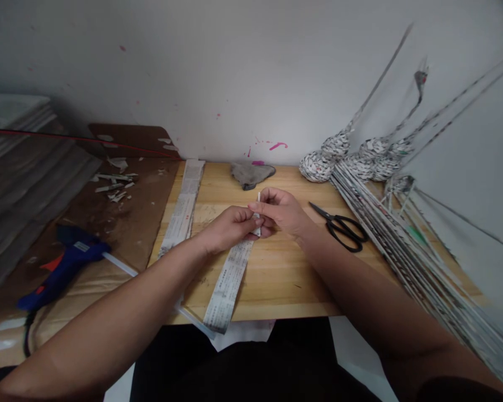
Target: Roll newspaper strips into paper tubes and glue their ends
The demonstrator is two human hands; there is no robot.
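Note:
A long strip of newspaper (230, 279) lies on the wooden tabletop (276, 279) and hangs over its near edge. Both hands meet at the strip's far end. My left hand (228, 228) pinches the end of the strip, fingers closed. My right hand (283, 211) is closed on the same end and on a thin white stick (259, 196) that pokes up between the fingers. The strip's end looks wrapped round the stick, though the fingers hide the contact.
Black scissors (343, 229) lie right of my hands. Several rolled newspaper tubes (406, 251) and woven paper balls (318, 166) fill the right side. A second newspaper strip (183, 206), a grey rag (251, 174), a blue glue gun (62, 268) and paper scraps (115, 187) lie left and behind.

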